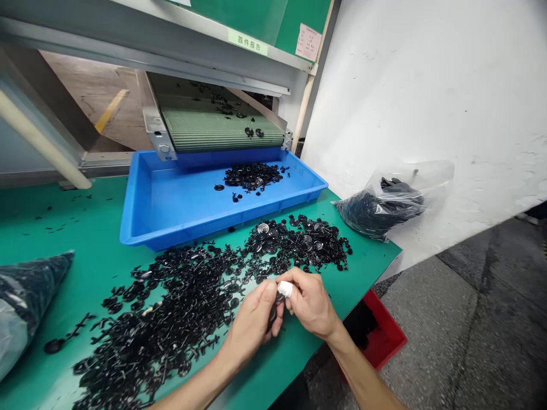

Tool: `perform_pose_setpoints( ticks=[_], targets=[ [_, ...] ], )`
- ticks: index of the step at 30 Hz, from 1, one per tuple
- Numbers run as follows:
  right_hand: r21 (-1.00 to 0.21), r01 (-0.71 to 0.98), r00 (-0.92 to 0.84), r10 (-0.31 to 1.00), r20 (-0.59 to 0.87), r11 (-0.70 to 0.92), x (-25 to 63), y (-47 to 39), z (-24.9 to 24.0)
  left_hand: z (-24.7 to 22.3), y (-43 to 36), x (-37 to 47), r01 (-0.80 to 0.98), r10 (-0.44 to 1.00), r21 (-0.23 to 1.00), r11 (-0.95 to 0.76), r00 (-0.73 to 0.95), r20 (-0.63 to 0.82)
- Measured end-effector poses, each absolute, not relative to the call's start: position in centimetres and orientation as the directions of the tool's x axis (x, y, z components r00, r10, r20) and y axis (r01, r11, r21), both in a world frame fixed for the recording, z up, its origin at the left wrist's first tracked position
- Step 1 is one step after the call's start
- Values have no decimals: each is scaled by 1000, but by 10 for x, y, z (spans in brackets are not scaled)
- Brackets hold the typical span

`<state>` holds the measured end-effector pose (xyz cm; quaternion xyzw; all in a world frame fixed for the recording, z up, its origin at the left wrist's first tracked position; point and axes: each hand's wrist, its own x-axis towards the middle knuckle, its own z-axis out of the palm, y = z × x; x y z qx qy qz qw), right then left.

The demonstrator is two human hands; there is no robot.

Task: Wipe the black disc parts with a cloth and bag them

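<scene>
My left hand [255, 316] is closed around a small black round plastic part [272, 316], mostly hidden by the fingers. Against it, my right hand [308, 300] is closed in a pinch at the top of the same part. White tape [285, 288] wraps one finger of the right hand. Both hands meet just above the green table's front edge. Beyond them lies a heap of black round parts [299, 242]. To their left spreads a larger pile of black plastic pieces [171, 319], many with thin stems or branches.
A blue tray [179, 232] holding more black parts stands at the back, under the end of a green conveyor belt [222, 128]. Plastic bags of black parts lie at the right [380, 205] and left [29, 296]. A red bin [387, 336] sits below the table's right edge.
</scene>
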<state>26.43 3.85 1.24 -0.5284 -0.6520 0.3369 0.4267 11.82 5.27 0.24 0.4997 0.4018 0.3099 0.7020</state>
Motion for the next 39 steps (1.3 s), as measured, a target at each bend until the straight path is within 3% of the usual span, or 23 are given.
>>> perform_pose_setpoints(
  ticks=[4, 7, 9, 12, 17, 22, 24, 27, 29, 34, 39],
  targets=[
    [-847, 503, -185, 979, 87, 171, 273, 64, 19, -1, 54, 118, -146, 851, 914, 378, 444, -281],
    [-581, 791, -101, 977, 189, 194, 279, 98, 30, -1, 57, 116, -223, 853, 886, 406, 440, -280],
    [-404, 899, -104, 980, 170, 166, 278, 122, 35, 0, 60, 114, -300, 853, 850, 433, 440, -280],
    [-319, 937, -126, 989, 74, 143, 270, 149, 38, 4, 62, 112, -410, 842, 775, 481, 461, -279],
    [-398, 905, -110, 987, 120, 149, 271, 155, 34, 7, 65, 109, -468, 817, 705, 533, 501, -285],
    [-583, 801, -35, 983, 180, 136, 290, 129, 28, 7, 67, 111, -488, 827, 689, 536, 470, -309],
    [-764, 637, -20, 994, 111, 99, 291, 112, 26, 7, 67, 113, -468, 825, 701, 537, 466, -321],
    [-973, 230, -47, 998, -46, -34, 284, 79, 24, 8, 64, 117, -428, 836, 748, 508, 453, -309],
    [-985, 169, -98, 994, -51, -34, 276, 58, 23, 8, 62, 119, -387, 846, 791, 474, 450, -287],
    [-878, 450, -118, 985, 122, 163, 270, 33, 24, 4, 57, 120, -225, 823, 871, 437, 490, -287],
    [-804, 540, -170, 968, 183, 247, 271, 33, 17, 0, 54, 120, -136, 848, 926, 352, 465, -254]
  ],
)
